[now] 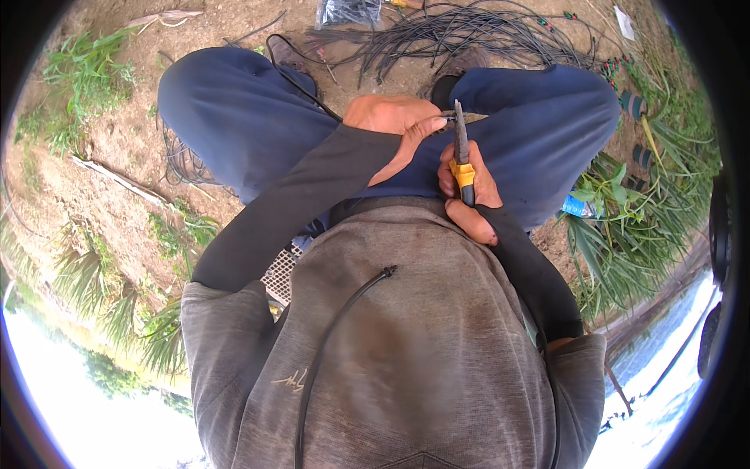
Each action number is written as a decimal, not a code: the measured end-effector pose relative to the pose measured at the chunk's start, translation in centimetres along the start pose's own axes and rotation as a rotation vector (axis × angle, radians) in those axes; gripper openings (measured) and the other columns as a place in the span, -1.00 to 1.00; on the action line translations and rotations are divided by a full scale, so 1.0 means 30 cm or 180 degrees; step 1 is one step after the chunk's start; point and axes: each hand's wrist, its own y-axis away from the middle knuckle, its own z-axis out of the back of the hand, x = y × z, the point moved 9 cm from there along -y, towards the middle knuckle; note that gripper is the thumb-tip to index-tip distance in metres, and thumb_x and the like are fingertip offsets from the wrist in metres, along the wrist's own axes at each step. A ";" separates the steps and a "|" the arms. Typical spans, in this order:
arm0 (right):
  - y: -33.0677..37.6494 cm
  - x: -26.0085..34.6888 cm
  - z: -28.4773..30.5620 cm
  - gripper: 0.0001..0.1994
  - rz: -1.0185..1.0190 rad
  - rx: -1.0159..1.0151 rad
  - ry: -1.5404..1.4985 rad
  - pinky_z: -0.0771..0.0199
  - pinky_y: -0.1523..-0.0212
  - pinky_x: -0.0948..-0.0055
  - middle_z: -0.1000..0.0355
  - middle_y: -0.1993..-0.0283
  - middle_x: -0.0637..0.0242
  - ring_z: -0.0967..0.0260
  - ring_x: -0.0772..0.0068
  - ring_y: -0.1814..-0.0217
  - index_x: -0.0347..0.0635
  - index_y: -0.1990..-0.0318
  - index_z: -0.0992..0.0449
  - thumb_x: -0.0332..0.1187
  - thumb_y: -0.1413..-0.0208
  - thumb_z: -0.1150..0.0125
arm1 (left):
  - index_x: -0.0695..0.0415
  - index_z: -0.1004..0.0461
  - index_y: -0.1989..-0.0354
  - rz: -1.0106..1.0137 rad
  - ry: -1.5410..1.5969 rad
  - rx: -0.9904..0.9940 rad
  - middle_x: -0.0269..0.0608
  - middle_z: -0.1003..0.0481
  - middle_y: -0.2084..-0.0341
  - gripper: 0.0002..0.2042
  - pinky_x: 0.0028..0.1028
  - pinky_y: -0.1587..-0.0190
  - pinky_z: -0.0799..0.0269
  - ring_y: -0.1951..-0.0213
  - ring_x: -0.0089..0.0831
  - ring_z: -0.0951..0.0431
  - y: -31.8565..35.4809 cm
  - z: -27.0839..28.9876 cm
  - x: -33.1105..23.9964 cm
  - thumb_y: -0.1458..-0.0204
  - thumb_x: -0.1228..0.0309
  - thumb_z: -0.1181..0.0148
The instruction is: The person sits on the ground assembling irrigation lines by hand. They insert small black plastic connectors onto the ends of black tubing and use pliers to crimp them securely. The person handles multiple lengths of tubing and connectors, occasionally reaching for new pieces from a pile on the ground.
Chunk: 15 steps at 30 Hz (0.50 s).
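Note:
My left hand (394, 117) is closed, its thumb and fingers pinching a thin black cable near its end. The cable (301, 87) loops up over my left knee and enters the hand from behind. Its small dark tip pokes out past my thumb and meets the jaws of the pliers (461, 141), which have yellow and black handles. My right hand (483, 184) is wrapped round those handles, with the jaws pointing away from me. Whether the jaws grip the cable tip or only touch it, I cannot tell.
Beyond my feet a large tangle of black cables (437, 35) lies on the dirt, beside a clear plastic bag (348, 12). Small green and red pieces (613, 66) sit at its right end. Grass (625, 211) grows on the right. A black cord (344, 305) hangs over my shirt.

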 end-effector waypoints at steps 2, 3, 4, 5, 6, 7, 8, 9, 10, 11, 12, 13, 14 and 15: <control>0.000 -0.004 0.000 -0.49 -0.0047 -0.0037 0.0131 -0.04 0.31 0.60 -0.05 0.36 0.42 0.03 0.58 0.34 -0.08 0.09 -0.14 -0.71 0.31 0.13 | 0.19 -0.53 0.37 0.0375 0.0517 0.0096 -0.19 -0.41 0.67 -0.83 -0.40 0.55 -0.30 0.63 -0.37 -0.40 0.007 -0.018 0.042 -0.15 0.35 -0.14; 0.000 -0.009 0.001 -0.49 -0.0058 -0.0054 0.0236 -0.04 0.31 0.59 -0.05 0.36 0.42 0.03 0.58 0.34 -0.07 0.09 -0.14 -0.71 0.31 0.14 | 0.18 -0.53 0.39 0.0567 0.0779 0.0147 -0.17 -0.43 0.68 -0.81 -0.37 0.54 -0.31 0.63 -0.31 -0.42 0.013 -0.029 0.062 -0.16 0.31 -0.13; 0.000 -0.013 0.003 -0.49 -0.0069 -0.0070 0.0342 -0.04 0.31 0.59 -0.04 0.36 0.42 0.03 0.58 0.34 -0.07 0.09 -0.14 -0.72 0.31 0.14 | 0.22 -0.52 0.38 0.0784 0.1121 0.0275 -0.25 -0.39 0.70 -0.77 -0.44 0.56 -0.26 0.64 -0.43 -0.35 0.016 -0.041 0.077 -0.18 0.30 -0.10; -0.001 -0.011 0.002 -0.49 -0.0042 -0.0076 0.0424 -0.04 0.31 0.59 -0.04 0.36 0.42 0.03 0.58 0.34 -0.07 0.09 -0.14 -0.72 0.32 0.14 | 0.26 -0.52 0.38 0.1001 0.1463 0.0404 -0.32 -0.35 0.71 -0.73 -0.50 0.58 -0.20 0.65 -0.54 -0.29 0.018 -0.049 0.085 -0.20 0.29 -0.07; -0.001 -0.010 0.004 -0.48 -0.0016 -0.0085 0.0508 -0.04 0.31 0.59 -0.04 0.37 0.42 0.04 0.57 0.35 -0.07 0.09 -0.14 -0.72 0.32 0.13 | 0.30 -0.52 0.38 0.1216 0.1807 0.0532 -0.40 -0.31 0.73 -0.69 -0.57 0.59 -0.15 0.66 -0.65 -0.22 0.021 -0.062 0.091 -0.23 0.27 -0.05; 0.000 -0.009 0.006 -0.48 0.0009 -0.0093 0.0594 -0.04 0.31 0.58 -0.04 0.37 0.42 0.04 0.57 0.35 -0.07 0.09 -0.14 -0.72 0.33 0.13 | 0.29 -0.52 0.39 0.1391 0.1986 0.0578 -0.41 -0.30 0.74 -0.69 -0.59 0.60 -0.14 0.67 -0.66 -0.21 0.024 -0.069 0.094 -0.22 0.26 -0.05; 0.001 -0.009 0.008 -0.48 0.0004 -0.0126 0.0667 -0.05 0.31 0.58 -0.04 0.37 0.42 0.04 0.57 0.35 -0.07 0.09 -0.14 -0.71 0.32 0.12 | 0.29 -0.51 0.40 0.1567 0.2165 0.0625 -0.42 -0.30 0.75 -0.68 -0.60 0.60 -0.13 0.68 -0.67 -0.21 0.029 -0.077 0.096 -0.22 0.24 -0.05; 0.001 -0.006 0.009 -0.48 -0.0006 -0.0150 0.0747 -0.05 0.31 0.58 -0.04 0.38 0.42 0.03 0.57 0.36 -0.08 0.09 -0.14 -0.71 0.32 0.11 | 0.29 -0.51 0.40 0.1747 0.2349 0.0661 -0.42 -0.29 0.75 -0.67 -0.62 0.61 -0.11 0.69 -0.67 -0.20 0.038 -0.087 0.101 -0.22 0.23 -0.05; 0.001 -0.005 0.011 -0.48 -0.0017 -0.0175 0.0826 -0.06 0.31 0.58 -0.05 0.38 0.42 0.03 0.57 0.36 -0.08 0.09 -0.14 -0.71 0.32 0.10 | 0.28 -0.50 0.40 0.1790 0.2426 0.0706 -0.43 -0.29 0.75 -0.67 -0.63 0.62 -0.10 0.69 -0.68 -0.20 0.043 -0.095 0.103 -0.22 0.23 -0.04; 0.004 -0.001 0.016 -0.49 0.0051 -0.0207 0.0970 -0.11 0.32 0.54 -0.09 0.40 0.39 -0.03 0.51 0.39 -0.09 0.08 -0.15 -0.68 0.30 0.05 | 0.27 -0.49 0.40 0.1833 0.2504 0.0752 -0.43 -0.28 0.75 -0.68 -0.64 0.63 -0.09 0.70 -0.69 -0.20 0.047 -0.103 0.105 -0.23 0.24 -0.04; 0.007 -0.001 0.019 -0.50 0.0125 -0.0241 0.1108 -0.16 0.33 0.50 -0.13 0.42 0.36 -0.09 0.45 0.42 -0.10 0.07 -0.16 -0.66 0.29 0.01 | 0.26 -0.49 0.40 0.1875 0.2574 0.0802 -0.43 -0.28 0.75 -0.69 -0.65 0.65 -0.08 0.70 -0.70 -0.20 0.051 -0.110 0.108 -0.23 0.24 -0.03; 0.010 0.002 0.021 -0.50 0.0198 -0.0275 0.1245 -0.21 0.34 0.46 -0.17 0.44 0.33 -0.15 0.39 0.45 -0.11 0.06 -0.17 -0.63 0.27 -0.03 | 0.26 -0.48 0.39 0.2050 0.2791 0.0971 -0.44 -0.27 0.75 -0.69 -0.65 0.66 -0.06 0.72 -0.71 -0.18 0.061 -0.124 0.115 -0.24 0.24 -0.02; 0.010 0.008 0.023 -0.50 0.0175 -0.0295 0.1386 -0.23 0.34 0.44 -0.18 0.44 0.30 -0.17 0.35 0.44 -0.11 0.06 -0.17 -0.63 0.27 -0.05 | 0.26 -0.46 0.38 0.2224 0.3008 0.1141 -0.44 -0.25 0.75 -0.69 -0.65 0.68 -0.04 0.73 -0.71 -0.17 0.068 -0.131 0.124 -0.25 0.24 -0.01; 0.011 0.020 0.024 -0.50 0.0149 -0.0303 0.1527 -0.24 0.34 0.42 -0.19 0.43 0.27 -0.19 0.31 0.44 -0.11 0.05 -0.17 -0.63 0.26 -0.06 | 0.26 -0.45 0.37 0.2403 0.3228 0.1302 -0.45 -0.24 0.75 -0.69 -0.65 0.70 -0.02 0.74 -0.71 -0.15 0.080 -0.143 0.130 -0.25 0.23 0.01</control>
